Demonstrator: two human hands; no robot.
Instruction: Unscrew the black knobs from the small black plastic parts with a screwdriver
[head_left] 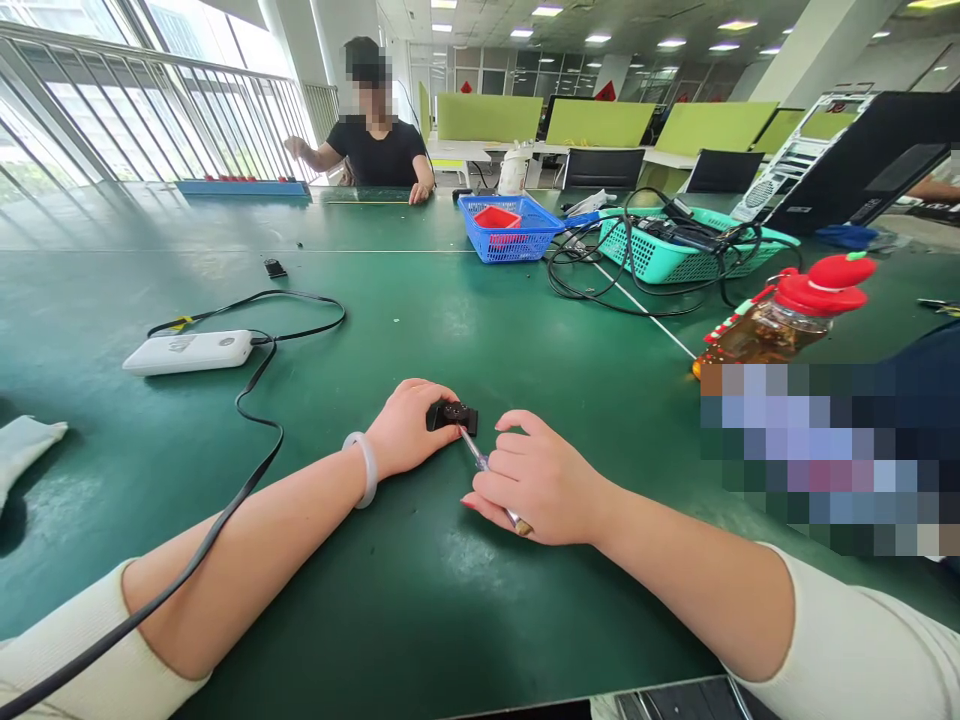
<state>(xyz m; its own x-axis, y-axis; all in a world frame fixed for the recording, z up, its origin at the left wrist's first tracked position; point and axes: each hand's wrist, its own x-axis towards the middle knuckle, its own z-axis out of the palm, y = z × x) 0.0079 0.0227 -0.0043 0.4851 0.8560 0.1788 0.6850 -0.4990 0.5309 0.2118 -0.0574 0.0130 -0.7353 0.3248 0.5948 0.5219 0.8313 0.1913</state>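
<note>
Beyond right hand (541, 482): blue basket (517, 246), red container (497, 216) inside.

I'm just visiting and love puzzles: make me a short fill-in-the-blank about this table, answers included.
1. The left hand holds a small object coloured ____.
2. The right hand holds a slim tool, while a pale bracelet circles the ____ wrist.
3. The drink bottle has a lid coloured ____.
4. The red container sits inside a basket coloured ____.

Missing words: black; left; red; blue.
</note>
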